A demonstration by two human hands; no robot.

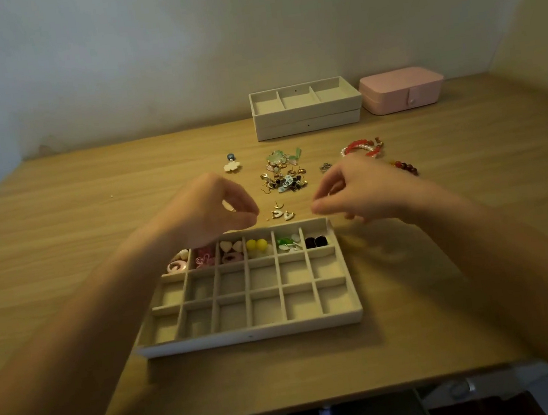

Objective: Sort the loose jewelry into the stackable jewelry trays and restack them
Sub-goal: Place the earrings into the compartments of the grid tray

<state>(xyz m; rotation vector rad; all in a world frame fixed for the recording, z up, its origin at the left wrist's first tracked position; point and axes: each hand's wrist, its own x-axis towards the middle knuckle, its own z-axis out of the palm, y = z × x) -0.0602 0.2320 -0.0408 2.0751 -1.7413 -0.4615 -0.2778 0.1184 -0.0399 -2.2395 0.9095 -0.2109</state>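
Note:
A beige divided tray (pixel 250 335) lies in front of me. Its far row holds pink, white, yellow, green and dark earrings; the other cells are bare. Beyond it lie white heart earrings (pixel 282 214), a pile of loose earrings (pixel 282 172), a white flower piece (pixel 232 165) and red and pearl bracelets (pixel 362 150). My left hand (pixel 207 212) hovers over the tray's far left edge, fingertips curled against the thumb. My right hand (pixel 359 193), blurred, hovers at the far right corner, thumb and forefinger close together. I see nothing between the fingers of either hand.
Two stacked beige trays (pixel 307 124) stand at the back of the wooden table, with the top one showing three long cells. A shut pink jewelry box (pixel 403 91) sits to their right. Dark red beads (pixel 405 167) lie beyond my right hand. The wall is close behind.

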